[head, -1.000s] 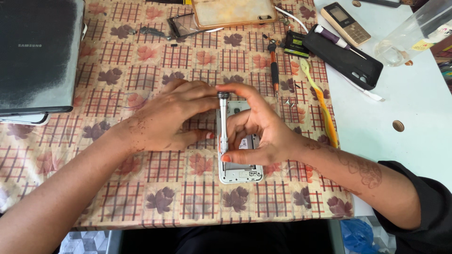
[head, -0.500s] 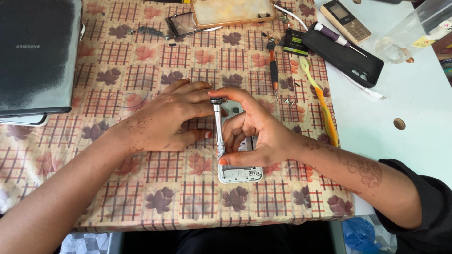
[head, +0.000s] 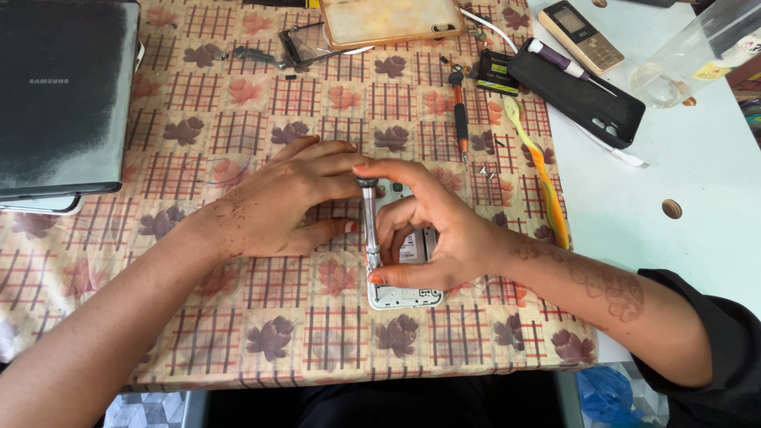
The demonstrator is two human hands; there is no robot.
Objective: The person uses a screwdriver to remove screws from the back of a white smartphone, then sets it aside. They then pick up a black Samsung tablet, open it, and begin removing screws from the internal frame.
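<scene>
Right hand (head: pixel 448 234) has its fingers curled narrow around a slim silver screwdriver (head: pixel 369 226), index finger capping the top of the handle, thumb pinching low on the shaft. The tool stands close to upright, its tip down at the left edge of the opened phone (head: pixel 403 277), the white-framed body lying flat on the tablecloth (head: pixel 238 325) with its insides facing up. The right palm covers most of that phone; only the lower end and a strip of the middle show.

Left hand (head: pixel 281 202) lies just left of the phone, fingers stretched out flat and close together, holding nothing, fingertips reaching to the screwdriver's top and the phone's upper corner, thumb pressed on the cloth beside the shaft. Whether those fingertips actually press the phone frame, I cannot tell; the right hand hides it.

Out from the phone: just up and right of it, a few tiny loose screws (head: pixel 485 171) on the cloth. Beyond them an orange-handled screwdriver (head: pixel 459 111) and a long yellow plastic pry tool (head: pixel 535 170) running down the phone's right side. Farther up, a black phone case (head: pixel 583 99) with a purple-handled driver (head: pixel 559 62) lying on it, a gold keypad phone (head: pixel 583 36), and a tan-backed phone (head: pixel 392 20) at the top edge. Far left of the phone, a closed dark laptop (head: pixel 63 95).
</scene>
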